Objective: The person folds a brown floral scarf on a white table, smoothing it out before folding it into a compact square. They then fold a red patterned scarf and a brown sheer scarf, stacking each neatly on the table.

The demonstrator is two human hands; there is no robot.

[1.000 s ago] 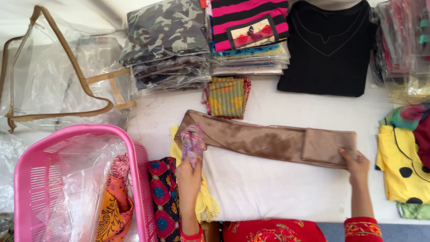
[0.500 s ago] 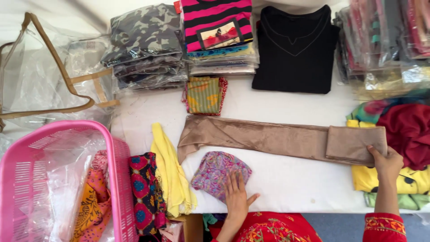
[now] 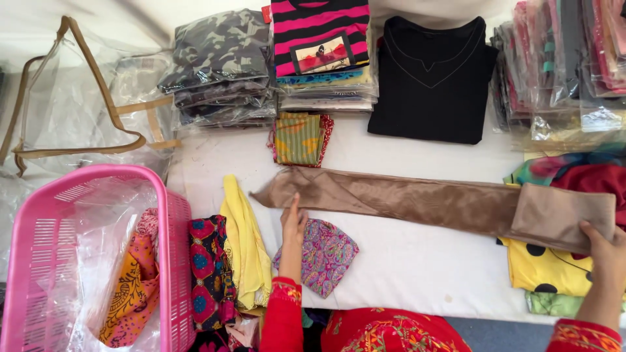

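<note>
While stretched flat across the white tabletop [image 3: 417,274], long brown satin cloth [image 3: 417,201] with its right end folded back over itself. Left hand [image 3: 293,225] laid on the tabletop just below the cloth's left end, fingers pressed together and pointing up at its edge, resting beside a purple paisley cloth [image 3: 319,254]. Right hand [image 3: 608,251] at the folded right end, fingers pinching its lower corner. Beside the left hand, a yellow garment [image 3: 244,251], then a dark floral fabric [image 3: 208,270] against a pink plastic basket [image 3: 173,221]. Under the right end, a yellow spotted garment [image 3: 544,267]. Farther back, a black top [image 3: 433,85] and a small striped folded cloth [image 3: 298,138].
</note>
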